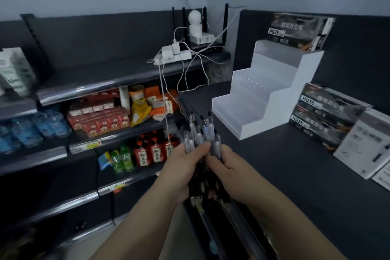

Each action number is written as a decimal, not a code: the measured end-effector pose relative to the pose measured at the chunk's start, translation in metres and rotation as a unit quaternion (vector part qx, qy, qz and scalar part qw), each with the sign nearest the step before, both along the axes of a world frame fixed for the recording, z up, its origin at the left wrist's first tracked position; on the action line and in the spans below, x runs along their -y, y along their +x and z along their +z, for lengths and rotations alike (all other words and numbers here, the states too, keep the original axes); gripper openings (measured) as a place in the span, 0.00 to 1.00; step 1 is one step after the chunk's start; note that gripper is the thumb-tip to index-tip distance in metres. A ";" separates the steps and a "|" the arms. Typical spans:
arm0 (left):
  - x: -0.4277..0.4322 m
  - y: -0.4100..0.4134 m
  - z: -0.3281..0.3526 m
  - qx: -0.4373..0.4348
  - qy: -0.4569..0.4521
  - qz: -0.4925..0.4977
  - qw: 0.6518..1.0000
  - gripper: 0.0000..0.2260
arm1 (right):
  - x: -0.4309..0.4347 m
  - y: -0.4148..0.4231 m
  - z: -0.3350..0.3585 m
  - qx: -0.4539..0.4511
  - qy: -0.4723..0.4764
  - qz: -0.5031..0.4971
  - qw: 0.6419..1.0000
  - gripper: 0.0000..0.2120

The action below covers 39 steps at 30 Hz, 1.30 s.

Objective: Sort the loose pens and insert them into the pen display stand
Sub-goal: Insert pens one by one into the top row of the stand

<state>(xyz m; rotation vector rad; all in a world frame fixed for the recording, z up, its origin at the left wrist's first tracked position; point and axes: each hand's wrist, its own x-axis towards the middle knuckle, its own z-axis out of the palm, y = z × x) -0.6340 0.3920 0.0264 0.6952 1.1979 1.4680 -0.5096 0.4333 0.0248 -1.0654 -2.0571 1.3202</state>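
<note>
A thick bundle of pens (200, 133) with clear and black barrels stands upright in front of me, tips fanning upward. My left hand (185, 167) grips the bundle from the left, and my right hand (228, 173) holds it from the right, fingers curled round the barrels. A white stepped pen display stand (280, 95) with three tiers sits on the dark counter (295, 175) to the upper right of my hands; I see no pens in its slots. The bundle hangs over the counter's left edge.
Pen boxes marked HQ35 (325, 116) are stacked right of the stand, one more (299, 29) behind it, and white cartons (367, 145) at the far right. Shelves (84, 148) with drinks and snacks fill the left. A power strip with cables (173, 55) lies behind.
</note>
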 end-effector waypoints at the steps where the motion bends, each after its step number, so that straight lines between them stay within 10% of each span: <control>1: -0.013 -0.007 -0.001 0.013 0.000 -0.006 1.000 0.06 | -0.013 -0.006 0.000 0.000 0.003 -0.005 1.000 0.13; 22: -0.240 -0.095 0.004 0.093 0.006 -0.245 0.965 0.04 | -0.155 -0.106 0.026 0.143 0.130 -0.347 0.918 0.15; 39: -0.316 -0.095 0.040 0.068 0.029 -0.219 0.973 0.02 | -0.224 -0.065 0.075 -0.321 -0.055 -0.370 0.870 0.09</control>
